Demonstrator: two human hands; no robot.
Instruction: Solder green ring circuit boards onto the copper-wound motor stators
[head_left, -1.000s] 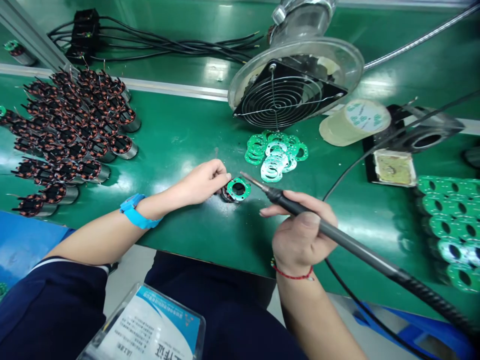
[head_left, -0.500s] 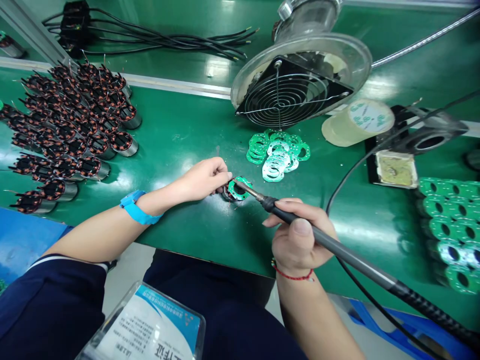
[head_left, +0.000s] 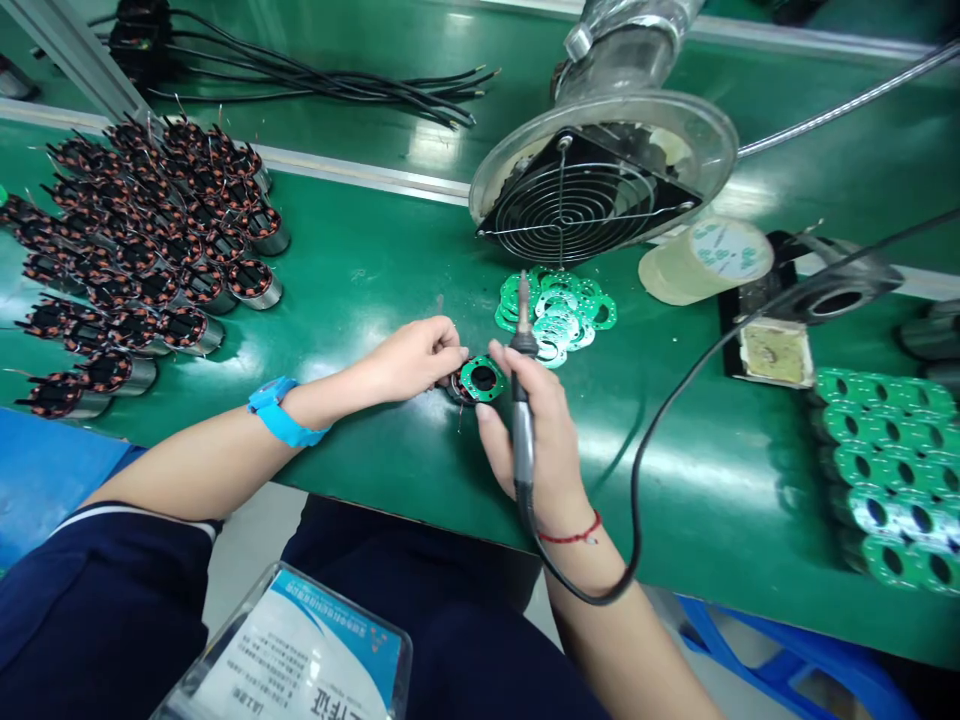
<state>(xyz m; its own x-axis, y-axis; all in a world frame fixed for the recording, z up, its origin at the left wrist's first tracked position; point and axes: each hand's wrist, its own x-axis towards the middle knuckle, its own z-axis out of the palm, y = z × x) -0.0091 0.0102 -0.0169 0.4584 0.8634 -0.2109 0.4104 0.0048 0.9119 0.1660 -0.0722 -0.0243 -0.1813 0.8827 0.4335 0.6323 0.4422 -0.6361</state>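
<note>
A copper-wound motor stator [head_left: 455,391] stands on the green bench, with a green ring-shaped circuit board [head_left: 469,368] on top. My left hand [head_left: 420,360] is closed at its left edge, thumb and fingers pinched together there; what lies between the fingertips is partly hidden. In my right hand [head_left: 553,440] is a soldering iron [head_left: 523,440], its tip pointing away from me, clear of the stator. The right thumb and fingertips reach around the stator's right side; whether they touch it I cannot tell. Beyond the iron lies a pile of loose ring boards [head_left: 559,325].
Several wound stators [head_left: 187,240] are grouped at the left. A fume extractor fan [head_left: 570,200] hangs behind the pile. Rightward stand a tape roll [head_left: 705,262], a soldering iron stand with sponge [head_left: 776,352] and rows of board-topped stators [head_left: 892,470]. Black cables [head_left: 337,85] lie at the back.
The soldering iron has come off the board and swung upright, its tip now pointing away. My right hand has moved left, close to the stator. My left hand has stayed in place.
</note>
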